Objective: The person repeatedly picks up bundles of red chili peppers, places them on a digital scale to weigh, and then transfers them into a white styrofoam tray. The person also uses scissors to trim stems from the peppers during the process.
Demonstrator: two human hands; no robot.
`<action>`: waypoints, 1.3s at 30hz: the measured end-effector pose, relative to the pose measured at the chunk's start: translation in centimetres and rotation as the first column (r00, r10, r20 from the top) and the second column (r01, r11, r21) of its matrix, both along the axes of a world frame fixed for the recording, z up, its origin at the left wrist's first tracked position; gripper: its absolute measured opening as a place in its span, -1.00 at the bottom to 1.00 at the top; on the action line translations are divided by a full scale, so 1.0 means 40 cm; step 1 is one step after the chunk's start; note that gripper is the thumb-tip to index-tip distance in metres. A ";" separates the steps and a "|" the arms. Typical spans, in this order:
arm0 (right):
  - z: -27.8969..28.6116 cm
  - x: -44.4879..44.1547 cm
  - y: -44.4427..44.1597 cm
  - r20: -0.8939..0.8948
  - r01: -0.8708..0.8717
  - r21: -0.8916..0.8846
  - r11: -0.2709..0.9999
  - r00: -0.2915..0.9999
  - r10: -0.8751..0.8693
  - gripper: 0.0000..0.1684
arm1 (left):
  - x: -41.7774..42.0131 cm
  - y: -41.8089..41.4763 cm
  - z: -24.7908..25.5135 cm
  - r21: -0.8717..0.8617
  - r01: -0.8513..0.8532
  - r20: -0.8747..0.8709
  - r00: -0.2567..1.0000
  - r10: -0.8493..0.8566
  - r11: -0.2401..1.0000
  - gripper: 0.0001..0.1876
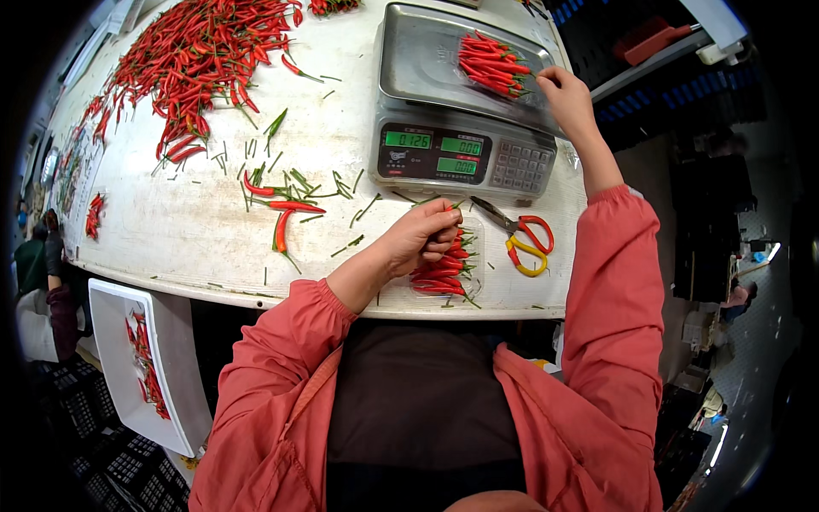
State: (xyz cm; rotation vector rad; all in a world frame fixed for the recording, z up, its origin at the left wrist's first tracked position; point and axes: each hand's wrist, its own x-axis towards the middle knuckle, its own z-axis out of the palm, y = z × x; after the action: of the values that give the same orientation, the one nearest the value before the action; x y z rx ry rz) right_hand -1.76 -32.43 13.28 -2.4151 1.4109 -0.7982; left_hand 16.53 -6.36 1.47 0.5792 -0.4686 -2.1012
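My left hand (425, 233) is curled shut just in front of the scale, with the green stem of a red chili showing at its thumb. Under it lies a clear plastic tray (477, 275) of red chilies (441, 272), partly covered by the hand. My right hand (569, 99) reaches to the right side of the scale's metal pan (416, 64). Its thumb and forefinger pinch the stem end of a chili at the edge of a neat chili pile (492, 64) on the pan. Scissors (521, 233) with red and yellow handles rest beside the tray, blades partly apart.
The digital scale (461, 153) has lit green displays. A large heap of red chilies (205, 57) covers the table's far left. Cut stems (301, 185) and loose chilies (281, 230) lie nearer. Below the left edge stands a white foam box (115, 365) holding chilies. Another person (54, 301) is at far left.
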 end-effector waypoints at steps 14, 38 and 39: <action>-0.066 0.000 0.430 -0.046 -0.492 0.301 0.817 0.848 0.528 -0.88 | 0.006 0.002 0.006 -0.003 0.138 -0.156 0.978 -0.137 0.990 -0.63; -0.018 -0.085 0.163 0.471 -0.132 0.421 0.897 0.877 -0.092 -0.82 | -0.007 0.002 0.021 0.040 0.145 -0.063 0.988 -0.142 0.989 -0.82; -0.009 -0.083 0.146 0.466 -0.116 0.407 0.906 0.879 -0.097 -0.82 | -0.005 0.001 0.015 0.037 0.151 -0.064 0.987 -0.149 0.988 -0.82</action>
State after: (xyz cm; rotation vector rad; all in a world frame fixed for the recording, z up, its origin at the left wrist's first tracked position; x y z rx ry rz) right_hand -5.09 -26.58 12.94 -1.7381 1.2135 -0.8950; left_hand 16.32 -6.32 2.09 0.5159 -0.4467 -2.2701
